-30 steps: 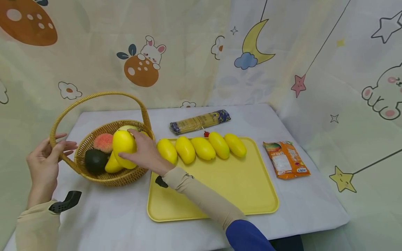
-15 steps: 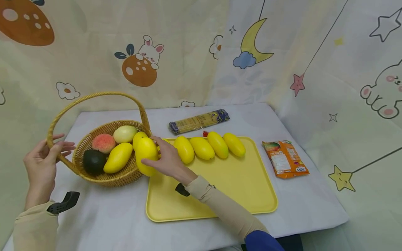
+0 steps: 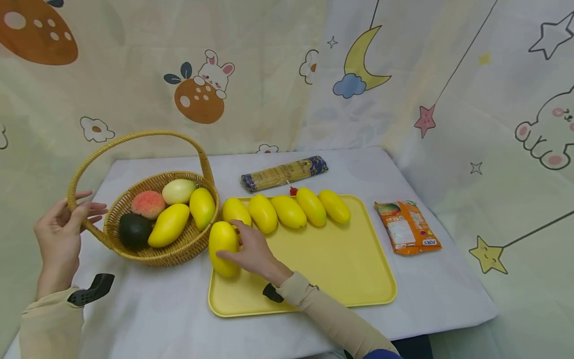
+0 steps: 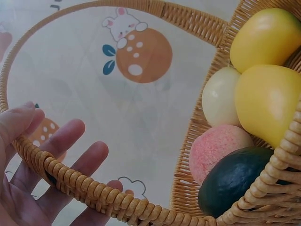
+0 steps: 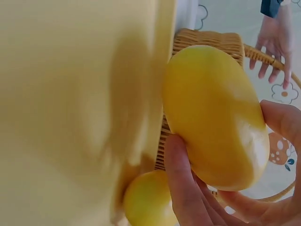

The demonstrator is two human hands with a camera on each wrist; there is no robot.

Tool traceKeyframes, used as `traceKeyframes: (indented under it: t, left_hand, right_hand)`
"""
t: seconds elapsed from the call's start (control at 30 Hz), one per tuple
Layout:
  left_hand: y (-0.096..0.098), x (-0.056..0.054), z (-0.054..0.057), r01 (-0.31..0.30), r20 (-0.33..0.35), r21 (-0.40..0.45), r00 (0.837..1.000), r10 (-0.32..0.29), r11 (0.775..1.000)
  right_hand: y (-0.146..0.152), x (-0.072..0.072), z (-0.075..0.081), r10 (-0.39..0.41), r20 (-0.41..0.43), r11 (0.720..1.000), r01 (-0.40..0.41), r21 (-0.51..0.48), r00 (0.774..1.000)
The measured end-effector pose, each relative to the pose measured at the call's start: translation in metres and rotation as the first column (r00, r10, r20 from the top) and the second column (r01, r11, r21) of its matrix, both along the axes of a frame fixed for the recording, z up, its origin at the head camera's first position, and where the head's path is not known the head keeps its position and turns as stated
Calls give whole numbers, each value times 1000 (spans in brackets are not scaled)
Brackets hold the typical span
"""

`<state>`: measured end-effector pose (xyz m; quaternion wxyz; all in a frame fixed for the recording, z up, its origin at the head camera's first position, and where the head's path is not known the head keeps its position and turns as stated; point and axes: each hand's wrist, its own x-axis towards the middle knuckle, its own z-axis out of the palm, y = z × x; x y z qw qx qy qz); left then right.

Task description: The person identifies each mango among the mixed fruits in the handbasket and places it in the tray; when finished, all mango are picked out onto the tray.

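Note:
My right hand (image 3: 253, 252) grips a yellow mango (image 3: 223, 249) between thumb and fingers, over the left edge of the yellow tray (image 3: 314, 279). In the right wrist view that mango (image 5: 214, 117) stands upright in the fingers, its shadow on the tray. A row of several mangoes (image 3: 289, 212) lies along the tray's back edge. At the left my left hand (image 3: 60, 239) holds the wicker basket's handle (image 4: 94, 188), thumb on one side and fingers loosely behind it. The basket (image 3: 172, 257) bears two mangoes (image 3: 169, 226), a peach (image 3: 148, 205), a pale green oval fruit (image 3: 178, 191) and a dark green avocado (image 3: 134, 231).
Behind the tray lies a long packet of noodles (image 3: 284, 173), with a small red thing (image 3: 293, 191) by the tray's back edge. An orange snack bag (image 3: 407, 228) rests right of the tray. A white cloth (image 3: 148, 309) covers the table, and printed curtains (image 3: 269, 89) hang behind.
My right hand has lifted the mango out of the basket and carried it rightward and nearer, over the tray's left edge. The left hand stays at the basket handle.

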<state>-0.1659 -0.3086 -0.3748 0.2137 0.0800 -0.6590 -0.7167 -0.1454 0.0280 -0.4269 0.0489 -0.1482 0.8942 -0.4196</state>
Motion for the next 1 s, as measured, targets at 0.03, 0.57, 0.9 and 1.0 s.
traceKeyframes:
  t: [0.03,0.57,0.9,1.0]
  left_hand:
    - [0,0,0,0,0,-1,1000,0,1000]
    - [-4,-2,-4,10,-37,-27,999,-11,1000]
    - [-1,0,-1,10,-9,-15,1000,-10,1000]
    - [1,1,0,3,3,-11,1000,-3,1000]
  right_hand:
    - [1,1,-2,-2,9,1000,2,4,1000]
    - [9,6,-20,-40,90,995,31,97,995]
    - [16,4,-17,-69,-1,983,69,168,998]
    - [18,4,-15,-68,-17,984,70,163,998]
